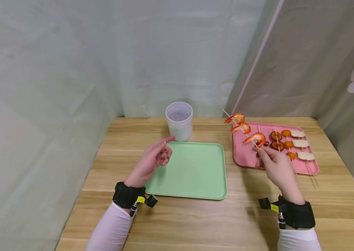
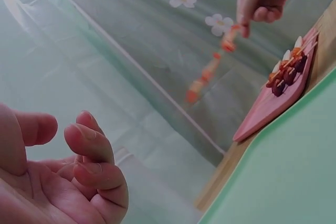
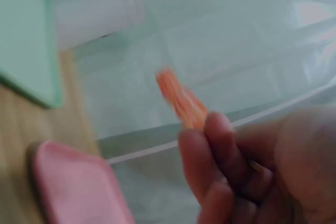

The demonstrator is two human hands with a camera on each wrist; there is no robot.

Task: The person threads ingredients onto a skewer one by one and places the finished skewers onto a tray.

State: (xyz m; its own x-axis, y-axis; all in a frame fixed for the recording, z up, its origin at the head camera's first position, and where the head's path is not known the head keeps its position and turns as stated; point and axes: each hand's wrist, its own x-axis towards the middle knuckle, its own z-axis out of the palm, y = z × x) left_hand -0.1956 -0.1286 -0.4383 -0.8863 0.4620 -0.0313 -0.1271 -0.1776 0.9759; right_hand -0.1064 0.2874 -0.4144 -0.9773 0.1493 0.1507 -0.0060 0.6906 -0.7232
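Note:
My right hand (image 1: 277,167) pinches a shrimp skewer (image 1: 242,128) by its lower stick, raised over the left part of the pink tray (image 1: 243,158). Three orange-red shrimp are threaded on it, the tip pointing up and left. In the right wrist view the shrimp (image 3: 181,100) blur just beyond the fingertips. My left hand (image 1: 152,158) hovers over the left edge of the green tray (image 1: 192,170), holding nothing. Its index finger points toward the white cup, while the other fingers curl loosely.
On the pink tray lie skewers of mushroom slices (image 1: 276,136), orange balls (image 1: 288,145) and white pieces (image 1: 300,143), their sticks overhanging the front edge. The white cup (image 1: 180,130) stands behind the green tray. A curtain (image 1: 177,52) hangs along the wooden table's (image 1: 195,223) back edge.

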